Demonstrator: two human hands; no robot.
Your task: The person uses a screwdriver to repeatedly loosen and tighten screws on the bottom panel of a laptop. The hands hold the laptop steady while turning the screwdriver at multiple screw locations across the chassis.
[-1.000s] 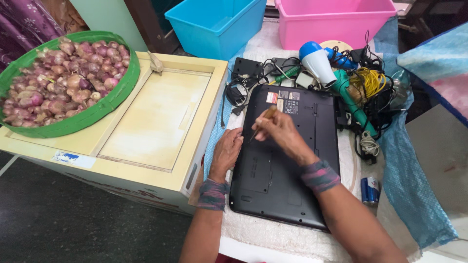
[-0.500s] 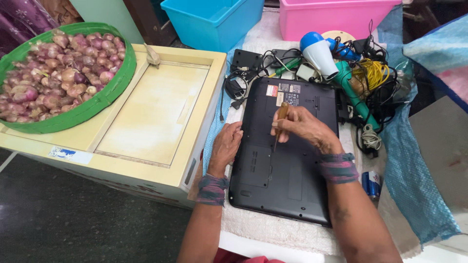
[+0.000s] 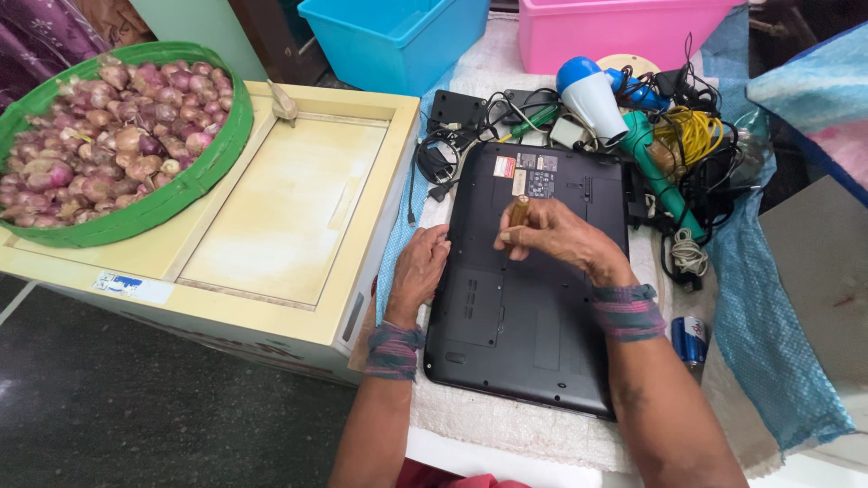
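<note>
Right-hand (image 3: 551, 237) grip on screwdriver (image 3: 518, 212), laptop (image 3: 524, 316)

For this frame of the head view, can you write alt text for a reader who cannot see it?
A person's right hand grips an amber-handled screwdriver upright on the underside of a black laptop, while the left hand rests on the laptop's left edge. Behind lie tangled cables and a blue-and-white hair dryer; at left, a green basket of onions sits on a cream cabinet.
</note>
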